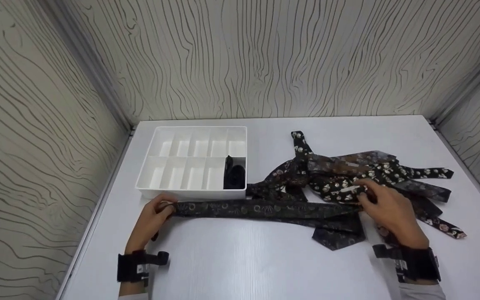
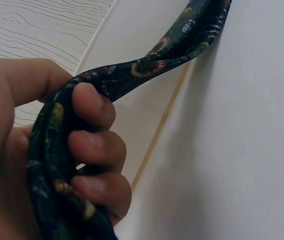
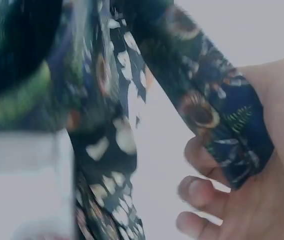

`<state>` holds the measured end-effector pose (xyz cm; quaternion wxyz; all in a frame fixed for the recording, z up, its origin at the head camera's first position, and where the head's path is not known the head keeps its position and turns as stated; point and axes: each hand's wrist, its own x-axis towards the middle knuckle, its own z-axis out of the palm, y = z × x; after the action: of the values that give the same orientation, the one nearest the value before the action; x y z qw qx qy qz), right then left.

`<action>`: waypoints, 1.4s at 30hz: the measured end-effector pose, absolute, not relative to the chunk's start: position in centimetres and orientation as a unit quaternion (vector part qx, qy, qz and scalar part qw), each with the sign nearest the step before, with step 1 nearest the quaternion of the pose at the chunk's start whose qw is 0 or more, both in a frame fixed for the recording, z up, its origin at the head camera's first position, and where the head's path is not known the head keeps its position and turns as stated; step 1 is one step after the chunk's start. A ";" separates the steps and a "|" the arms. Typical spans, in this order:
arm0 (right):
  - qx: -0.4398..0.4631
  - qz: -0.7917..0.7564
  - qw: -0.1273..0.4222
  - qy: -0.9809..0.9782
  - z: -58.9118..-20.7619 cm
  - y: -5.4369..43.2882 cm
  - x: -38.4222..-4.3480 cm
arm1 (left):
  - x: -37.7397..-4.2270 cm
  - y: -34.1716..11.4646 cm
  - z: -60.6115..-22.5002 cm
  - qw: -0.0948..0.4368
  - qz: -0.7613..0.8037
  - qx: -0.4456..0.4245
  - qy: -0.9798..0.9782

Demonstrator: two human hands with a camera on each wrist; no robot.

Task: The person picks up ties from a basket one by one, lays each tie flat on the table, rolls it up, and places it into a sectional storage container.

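Note:
A dark patterned necktie (image 1: 240, 209) stretches from left to right in front of the white box. My left hand (image 1: 153, 218) grips its left end; in the left wrist view, fingers (image 2: 97, 147) curl round the folded fabric. At the other end, my right hand (image 1: 392, 212) holds the tie's narrow tip, seen against the hand as a pointed blue-green end (image 3: 232, 135) with flowers. A wide pointed end (image 1: 336, 237) of dark fabric hangs below that stretch. Where the right thumb presses is hidden in the right wrist view.
Behind the tie stands a white divided box (image 1: 192, 193); a rolled black tie (image 1: 235, 175) fills its front right compartment. Several floral ties (image 1: 344, 177) lie heaped on the white table (image 1: 223, 266) at right. Patterned panels (image 1: 240, 62) enclose the back and sides.

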<state>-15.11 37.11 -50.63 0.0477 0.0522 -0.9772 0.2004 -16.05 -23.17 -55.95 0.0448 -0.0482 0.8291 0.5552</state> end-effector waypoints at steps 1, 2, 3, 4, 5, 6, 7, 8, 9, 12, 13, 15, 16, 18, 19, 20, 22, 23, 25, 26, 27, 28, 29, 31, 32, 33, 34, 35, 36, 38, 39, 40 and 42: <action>0.053 0.190 0.049 -0.979 -50.6 37.2 -14.9 | -16.1 -23.2 -55.9 0.045 0.553 -0.052 0.830; 0.062 0.184 0.054 -0.979 -50.5 37.4 -14.8 | -16.1 -23.2 -55.9 0.044 0.551 -0.054 0.832; 0.077 0.182 0.064 -0.978 -50.6 37.4 -14.6 | -16.1 -23.2 -55.9 0.044 0.549 -0.059 0.833; 0.093 0.184 0.073 -0.976 -50.7 37.5 -14.5 | -16.1 -23.3 -55.9 0.043 0.547 -0.062 0.834; 0.110 0.189 0.080 -0.973 -50.9 37.5 -14.4 | -16.1 -23.3 -55.9 0.042 0.545 -0.064 0.835; 0.125 0.198 0.078 -0.969 -51.1 37.5 -14.3 | -16.1 -23.3 -55.9 0.042 0.543 -0.065 0.836; 0.136 0.207 0.071 -0.966 -51.3 37.5 -14.2 | -16.1 -23.2 -55.9 0.043 0.542 -0.064 0.837; 0.144 0.213 0.060 -0.964 -51.5 37.5 -14.1 | -16.1 -23.2 -55.8 0.042 0.542 -0.063 0.837; 0.146 0.218 0.043 -0.964 -51.8 37.4 -14.0 | -16.0 -23.2 -55.8 0.042 0.543 -0.062 0.836; 0.143 0.213 -0.008 -0.967 -52.3 37.1 -13.6 | -16.0 -23.1 -55.7 0.041 0.544 -0.059 0.836; 0.138 0.210 -0.014 -0.968 -52.4 37.0 -13.5 | -16.1 -23.1 -55.7 0.041 0.544 -0.058 0.836; 0.125 0.214 -0.014 -0.969 -52.5 36.8 -13.3 | -16.1 -23.1 -55.9 0.041 0.543 -0.060 0.837; 0.120 0.216 -0.013 -0.969 -52.6 36.7 -13.2 | -16.2 -23.1 -56.0 0.042 0.543 -0.061 0.837; 0.103 0.224 -0.015 -0.969 -52.6 36.6 -13.1 | -16.2 -23.2 -56.1 0.043 0.542 -0.061 0.837; 0.093 0.227 -0.020 -0.969 -52.6 36.6 -13.0 | -16.2 -23.2 -56.1 0.043 0.540 -0.062 0.838; 0.088 0.223 -0.026 -0.971 -52.7 36.6 -13.0 | -16.2 -23.2 -56.1 0.043 0.540 -0.062 0.838; 0.081 0.213 -0.042 -0.973 -52.9 36.7 -13.0 | -16.2 -23.2 -56.0 0.043 0.538 -0.060 0.840; 0.076 0.211 -0.048 -0.973 -53.0 36.8 -13.0 | -16.2 -23.2 -56.0 0.042 0.538 -0.059 0.840; 0.081 0.210 -0.051 -0.973 -53.3 36.9 -13.0 | -16.1 -23.2 -56.0 0.041 0.537 -0.056 0.841; 0.087 0.210 -0.047 -0.973 -53.4 37.0 -13.0 | -16.1 -23.2 -56.0 0.041 0.538 -0.054 0.840; 0.091 0.214 -0.045 -0.972 -53.6 37.1 -12.9 | -16.1 -23.2 -56.0 0.041 0.539 -0.052 0.840; 0.098 0.222 -0.040 -0.969 -53.7 37.1 -12.9 | -16.1 -23.2 -56.0 0.041 0.540 -0.050 0.839; 0.106 0.236 -0.037 -0.965 -53.7 37.2 -12.9 | -16.0 -23.2 -56.0 0.042 0.541 -0.049 0.838; 0.117 0.271 -0.040 -0.955 -53.5 37.5 -12.8 | -16.0 -23.2 -56.0 0.043 0.544 -0.046 0.836; 0.116 0.295 -0.048 -0.947 -53.2 37.6 -12.8 | -16.0 -23.2 -56.0 0.045 0.547 -0.046 0.835; 0.114 0.319 -0.056 -0.939 -52.9 37.8 -12.8 | -15.9 -23.2 -55.9 0.046 0.547 -0.045 0.835; 0.112 0.339 -0.063 -0.932 -52.5 38.1 -12.7 | -15.9 -23.2 -56.0 0.046 0.545 -0.044 0.836; 0.108 0.352 -0.069 -0.927 -52.1 38.3 -12.7 | -15.9 -23.3 -55.9 0.046 0.542 -0.044 0.838; 0.104 0.357 -0.071 -0.925 -51.7 38.6 -12.7 | -15.9 -23.3 -55.9 0.046 0.537 -0.044 0.841; 0.114 0.348 -0.062 -0.929 -51.0 39.2 -12.7 | -15.9 -23.4 -55.8 0.045 0.528 -0.045 0.847; 0.125 0.332 -0.054 -0.933 -50.8 39.4 -12.8 | -15.9 -23.4 -55.8 0.044 0.522 -0.046 0.851; 0.139 0.316 -0.051 -0.937 -50.6 39.7 -12.9 | -15.9 -23.5 -55.8 0.044 0.517 -0.048 0.853; 0.168 0.295 -0.053 -0.939 -50.5 40.1 -13.0 | -15.8 -23.6 -55.7 0.044 0.512 -0.054 0.856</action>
<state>-13.04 40.05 -50.47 -0.0531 0.1678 -0.9392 0.2950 -15.80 -23.63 -55.70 0.0440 -0.0536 0.8559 0.5124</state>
